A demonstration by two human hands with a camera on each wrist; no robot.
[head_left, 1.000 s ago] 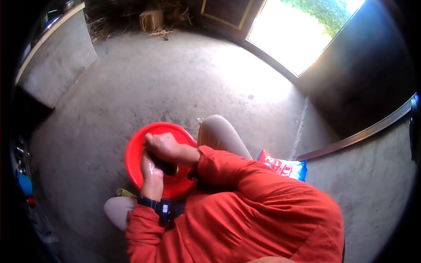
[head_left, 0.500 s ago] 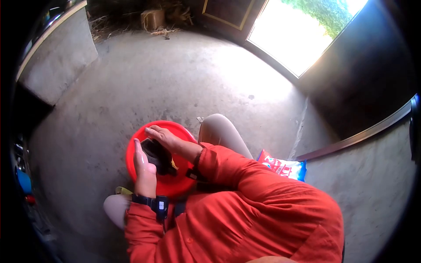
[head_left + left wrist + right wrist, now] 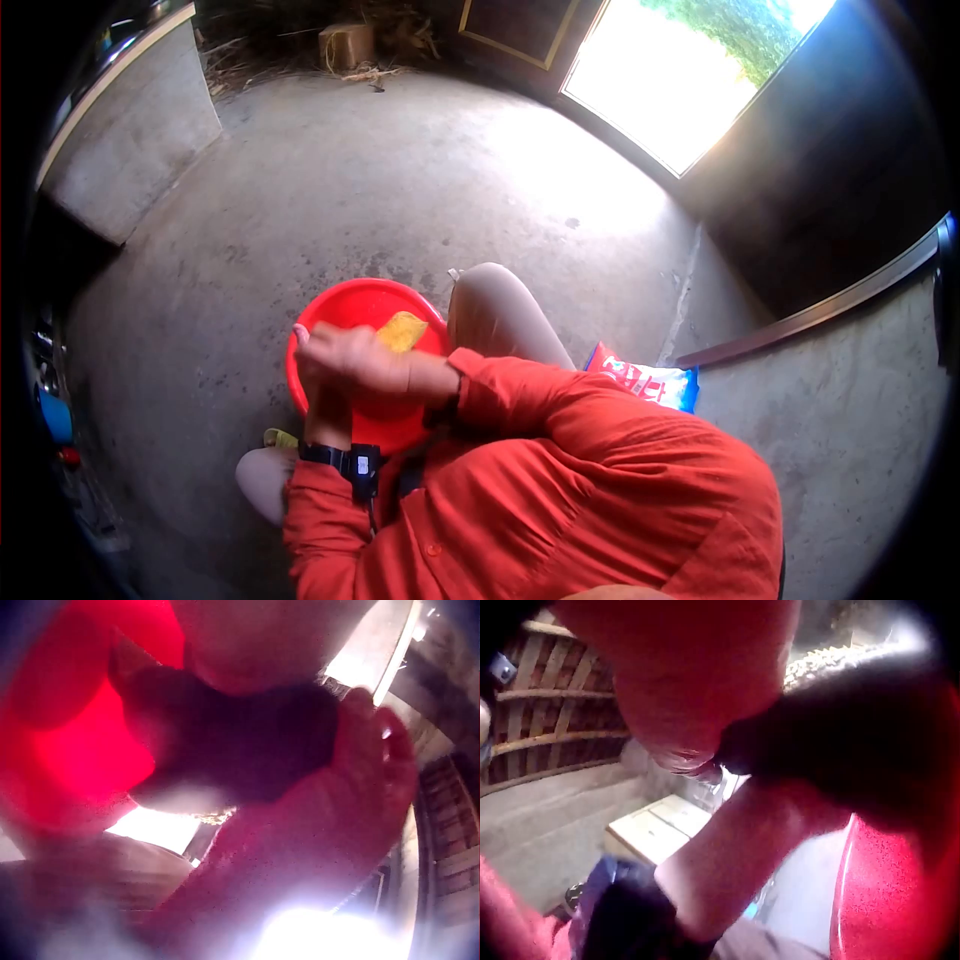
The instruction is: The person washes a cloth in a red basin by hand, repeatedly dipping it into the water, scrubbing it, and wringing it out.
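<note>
Both hands meet over a red plastic basin [image 3: 440, 335] in front of the person. Between them they hold a dark, soft-looking item with a yellow side [image 3: 402, 332]; its exact kind I cannot tell. The yellow end sticks out beyond the right hand [image 3: 360, 358], which lies across the top. The left hand [image 3: 328, 400] is lower and mostly hidden behind the right. In the left wrist view the dark part [image 3: 232, 742] spans the space between the hands. A rough, pale yellow edge [image 3: 832, 664] shows in the right wrist view.
On the floor by the right thigh lies a red, white and blue plastic packet [image 3: 645, 382]. The person's knees [image 3: 500, 310] flank the basin. A pale counter [image 3: 140, 140] stands far left, a cardboard box [image 3: 346, 46] at the back, and a bright doorway [image 3: 690, 80] at upper right.
From spread apart with straight fingers half a second ago, the hands have come together over the item. It has turned, bringing its yellow side up and out past the right hand.
</note>
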